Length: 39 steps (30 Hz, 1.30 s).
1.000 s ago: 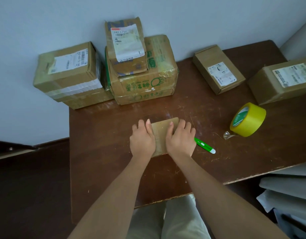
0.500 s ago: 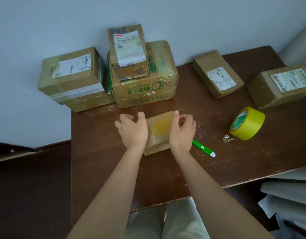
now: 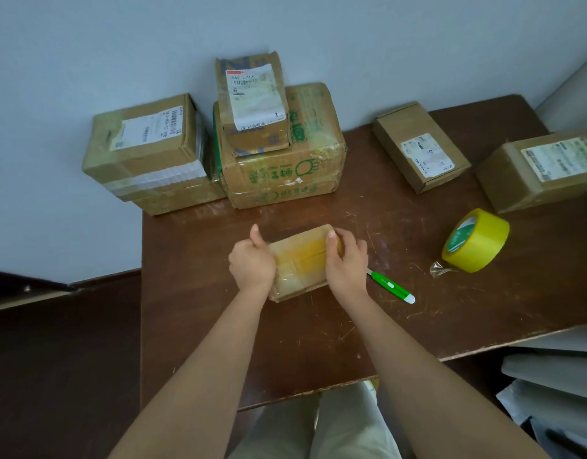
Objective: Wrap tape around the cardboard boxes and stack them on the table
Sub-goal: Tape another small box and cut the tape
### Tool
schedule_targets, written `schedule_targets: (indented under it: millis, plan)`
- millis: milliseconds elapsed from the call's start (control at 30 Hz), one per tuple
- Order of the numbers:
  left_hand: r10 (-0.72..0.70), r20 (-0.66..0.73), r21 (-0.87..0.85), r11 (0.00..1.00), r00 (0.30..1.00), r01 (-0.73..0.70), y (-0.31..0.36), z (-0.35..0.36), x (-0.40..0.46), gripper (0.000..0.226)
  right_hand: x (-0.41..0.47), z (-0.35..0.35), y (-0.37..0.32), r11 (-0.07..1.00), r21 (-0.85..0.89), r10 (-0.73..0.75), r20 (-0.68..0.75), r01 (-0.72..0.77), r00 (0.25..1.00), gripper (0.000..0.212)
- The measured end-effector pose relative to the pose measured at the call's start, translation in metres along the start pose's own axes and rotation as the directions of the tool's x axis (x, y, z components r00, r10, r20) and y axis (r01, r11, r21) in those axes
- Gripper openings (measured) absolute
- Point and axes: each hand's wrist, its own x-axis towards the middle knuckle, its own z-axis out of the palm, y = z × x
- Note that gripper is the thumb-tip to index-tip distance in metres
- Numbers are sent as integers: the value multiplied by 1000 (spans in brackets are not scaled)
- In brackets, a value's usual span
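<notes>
Box: small cardboard box (image 3: pixel 300 260) sits mid-table, just in front of the person, gripped at both ends
Left hand: left hand (image 3: pixel 252 265) curls round the near-left end, thumb up against the side; seemingly to steady the box or press tape down
Right hand: right hand (image 3: pixel 346 260) clamps over the far-right end, fingers wrapped past the edge, thumb on top; a two-ended hold suits turning or lifting it
Box surface: brown card, rectangular, glossy with yellowish tape over the top; corners look softened
Knife: green cutter (image 3: pixel 393 288) lies just right of the right wrist, within easy reach for cutting tape
Tape: yellow roll (image 3: pixel 475 240) stands on edge to the right, well apart from the box, a clear loose tail curling onto the table; left ready for another pull
Table: dark brown table (image 3: pixel 192 293), scratched and scuffed, set against a pale wall
Stack: big green-printed box (image 3: pixel 285 170) at the back with a labelled box (image 3: pixel 252 101) on top; likely where finished ones go
Left box: labelled box (image 3: pixel 143 144) on a flatter one, overhanging the table's left edge
Right boxes: flat box (image 3: pixel 421 145) and far-right box (image 3: pixel 543 170) lie singly, probably not yet taped
Stage: judged as wrapping done or nearly done on this box, stacking to come
</notes>
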Motion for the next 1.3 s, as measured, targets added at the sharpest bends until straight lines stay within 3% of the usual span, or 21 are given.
schedule_targets:
  millis: [133,200,300,367,433,533,700,800,933,1000,1067,1133,1200,1300]
  plan:
    - [-42,-112,-372,928,993,-2,5,-10,-1,41,-2,-9,-8,967,246,99,-97,-72,990,39]
    - [-25,-39,-272,962,999,13,4,-7,-2,31,0,-2,-6,976,194,124,-108,-102,986,33]
    - [-50,278,38,998,959,41,-13,8,-12,67,0,4,3,997,58,53,-97,-47,994,22]
    - [28,270,108,992,962,-59,-29,17,-22,71,-3,1,17,998,-14,63,-39,-64,997,29]
    - [167,193,146,970,967,-196,-39,19,-31,58,-10,-1,34,994,-87,71,27,-68,997,38]
    - [209,128,73,973,969,-219,-40,18,-31,44,-12,-3,38,996,-65,67,61,-63,996,41]
    - [66,137,-94,994,988,-54,-29,3,-26,41,-9,-15,21,988,-75,146,173,-135,974,43]
    - [34,98,-259,966,995,-7,-12,-14,-23,43,-15,-30,-7,969,151,155,243,-195,958,42]
    - [44,98,-516,857,994,12,14,-55,-10,45,-23,-51,-63,915,402,-70,247,-36,967,38]
    - [92,213,-631,773,973,66,23,-78,-1,52,-24,-59,-100,891,450,-180,208,69,961,28]
    - [195,348,-710,694,917,121,26,-102,6,75,-27,-61,-138,866,476,-267,188,150,945,32]
    - [302,383,-771,626,873,122,28,-124,11,86,-29,-57,-172,852,474,-345,185,224,920,37]
    - [321,313,-825,558,894,88,34,-145,16,80,-30,-46,-197,842,464,-393,175,276,903,37]
    - [93,130,-891,447,987,75,48,-170,27,56,-31,-26,-225,848,380,-426,75,370,901,40]
